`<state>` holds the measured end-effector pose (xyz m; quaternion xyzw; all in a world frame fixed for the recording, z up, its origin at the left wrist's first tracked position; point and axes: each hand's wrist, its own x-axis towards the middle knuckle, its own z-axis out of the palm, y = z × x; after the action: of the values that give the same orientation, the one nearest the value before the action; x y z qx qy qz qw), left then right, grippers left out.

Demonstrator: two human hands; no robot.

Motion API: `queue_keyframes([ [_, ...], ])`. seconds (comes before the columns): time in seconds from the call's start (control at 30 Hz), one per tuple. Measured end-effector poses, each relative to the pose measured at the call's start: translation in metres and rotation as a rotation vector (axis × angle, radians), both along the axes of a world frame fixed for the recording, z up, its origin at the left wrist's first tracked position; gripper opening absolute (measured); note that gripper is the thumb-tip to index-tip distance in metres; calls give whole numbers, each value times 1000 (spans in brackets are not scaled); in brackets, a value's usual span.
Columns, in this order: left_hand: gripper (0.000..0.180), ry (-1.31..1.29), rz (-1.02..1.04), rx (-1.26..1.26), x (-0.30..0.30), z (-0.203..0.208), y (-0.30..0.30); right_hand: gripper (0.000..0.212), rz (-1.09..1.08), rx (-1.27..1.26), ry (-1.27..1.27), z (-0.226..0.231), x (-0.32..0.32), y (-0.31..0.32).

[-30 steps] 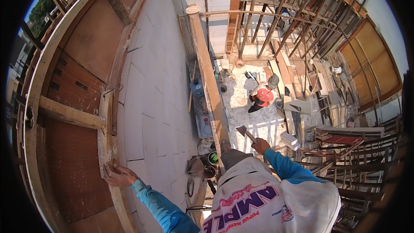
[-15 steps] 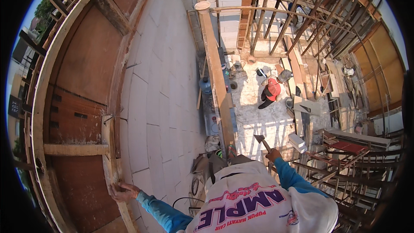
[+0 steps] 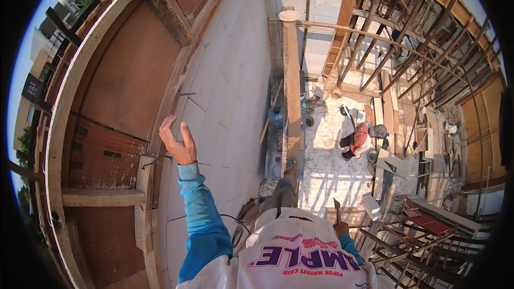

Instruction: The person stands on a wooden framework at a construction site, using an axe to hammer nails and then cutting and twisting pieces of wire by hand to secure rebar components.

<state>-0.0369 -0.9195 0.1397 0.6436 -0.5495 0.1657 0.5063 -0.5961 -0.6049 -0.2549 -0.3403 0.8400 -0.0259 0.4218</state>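
My left hand (image 3: 179, 143) is raised beside the inner edge of the wooden formwork (image 3: 110, 93), its fingers spread and holding nothing. Whether it touches the timber, I cannot tell. In my right hand (image 3: 341, 228), low at the right of my body, is a wooden-handled hand tool (image 3: 338, 211) with a dark metal head; its exact kind is unclear. My sandalled foot (image 3: 290, 166) rests on a long narrow plank (image 3: 292, 85) running away from me high above the floor. White block wall (image 3: 214, 91) lies between formwork and plank.
Far below, another person (image 3: 360, 140) in red and white crouches on the sunlit floor (image 3: 326, 176). A thin pole (image 3: 375, 36) crosses from the plank's far end. Wooden props (image 3: 407, 16) crowd the far right, with stacked timber (image 3: 428, 225) nearer. A blue water jug (image 3: 276, 116) stands by the wall.
My left hand has let go of the formwork's upright timber and moved forward and up. My right hand with the tool has drawn back and down. My view has shifted left; my foot shows on the plank.
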Motion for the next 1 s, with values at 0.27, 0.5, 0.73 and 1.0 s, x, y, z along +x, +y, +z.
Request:
queue_keyframes([
  [0.27,24,-248,-52,267,64,-96,-163,16,-56,422,-56,-1,-32,-63],
  [0.5,32,-377,115,-81,62,-124,-187,37,1155,629,192,61,-26,-163],
  [0.73,34,-373,120,-111,65,-132,-193,28,308,568,-65,47,-1,-240],
  [1.0,33,-340,104,-67,61,-121,-192,47,567,341,88,0,-18,-303],
])
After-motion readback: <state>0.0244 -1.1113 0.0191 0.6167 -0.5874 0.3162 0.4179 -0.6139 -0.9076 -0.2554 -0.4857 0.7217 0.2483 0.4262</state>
